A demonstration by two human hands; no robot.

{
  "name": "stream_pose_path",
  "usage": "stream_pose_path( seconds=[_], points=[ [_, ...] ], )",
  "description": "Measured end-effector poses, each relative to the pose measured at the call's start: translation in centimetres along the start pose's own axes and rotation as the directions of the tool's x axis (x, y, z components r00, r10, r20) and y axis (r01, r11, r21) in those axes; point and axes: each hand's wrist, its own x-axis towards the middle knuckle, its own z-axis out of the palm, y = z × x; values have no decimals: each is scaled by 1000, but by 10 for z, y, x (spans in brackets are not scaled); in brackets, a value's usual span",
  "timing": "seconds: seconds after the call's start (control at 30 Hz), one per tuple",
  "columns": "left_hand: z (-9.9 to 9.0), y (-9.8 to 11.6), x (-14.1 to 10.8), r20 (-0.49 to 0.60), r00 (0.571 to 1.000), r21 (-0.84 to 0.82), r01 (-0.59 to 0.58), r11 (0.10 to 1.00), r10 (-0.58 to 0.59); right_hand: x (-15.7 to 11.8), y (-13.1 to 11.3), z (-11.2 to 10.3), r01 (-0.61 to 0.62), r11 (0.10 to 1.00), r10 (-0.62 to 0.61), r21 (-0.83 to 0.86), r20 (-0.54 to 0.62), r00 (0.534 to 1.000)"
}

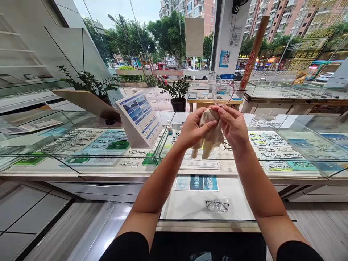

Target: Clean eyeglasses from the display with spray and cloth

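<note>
Raised over the glass counter, my two hands meet near the middle of the view. My left hand (191,128) is closed around a beige cloth (208,136), whose loose folds hang below the fingers. The fingertips of my right hand (235,125) pinch a pair of thin pink-rimmed eyeglasses (231,95) beside the cloth's upper edge. The glasses stick up above the hands, and their clear lenses blend with the background. Where the cloth and the glasses meet is mostly covered by my fingers.
Below my arms, black-framed glasses (216,206) in a clear bag lie on a pull-out shelf (190,210), near a photo card (197,182). A tent-shaped sign (140,119) and a small bottle (169,128) stand on the glass counter (103,170). A potted plant (178,95) is beyond.
</note>
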Motion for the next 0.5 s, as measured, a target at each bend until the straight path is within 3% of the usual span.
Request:
stream_pose_path(
  seconds=[0.13,0.23,0.3,0.43,0.5],
  points=[
    [10,-2,0,-153,986,9,-63,998,64,-4,3,7,9,999,-7,-43,44,999],
    [10,1,1,-203,973,30,-109,994,112,-6,4,8,29,999,-25,-43,88,996],
    [5,3,1,-180,976,43,-114,993,120,-5,3,7,53,997,-49,-51,82,995],
    [-6,8,1,5,998,55,-56,997,56,-2,0,0,55,993,-52,-100,31,998],
    [-6,7,1,46,999,58,-22,998,20,-1,1,-3,46,993,-44,-105,26,999]
  ],
)
